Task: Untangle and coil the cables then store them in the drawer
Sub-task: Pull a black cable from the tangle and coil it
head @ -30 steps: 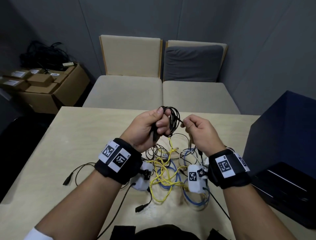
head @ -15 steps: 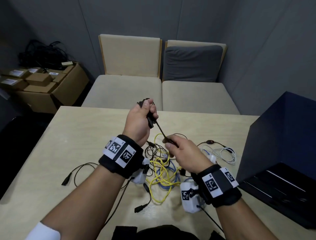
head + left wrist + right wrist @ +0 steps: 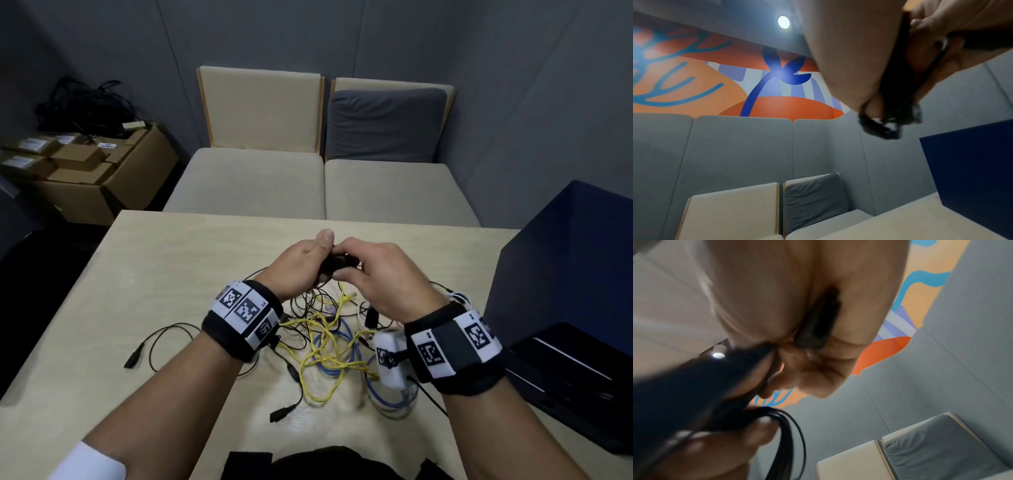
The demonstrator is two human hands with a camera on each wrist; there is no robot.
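Between the two hands, held up above the table (image 3: pixel 144 274), sits a small black cable coil (image 3: pixel 337 263). The left hand (image 3: pixel 301 265) curls its fingers round the bundle with the thumb raised on top, and the right hand (image 3: pixel 380 274) pinches the coil from the opposite side, seemingly tucking in a loose end; the right wrist view shows several black loops (image 3: pixel 789 431) hanging from that grip. The likely slip is that the springy loops fan open if either hand eases off before the end is secured, and the coil would need winding again. A strand trailing from below the left hand may also be snagged in the pile beneath, so lifting away could drag it. Under both wrists lies that pile: a yellow cable (image 3: pixel 329 346) knotted through a blue cable (image 3: pixel 346 363), with thin black leads (image 3: pixel 161 339) running out below the left forearm. Beside the right forearm stands the dark drawer unit (image 3: pixel 561 274), its open drawer (image 3: pixel 561 366) near that wrist; nothing seems to block the way.
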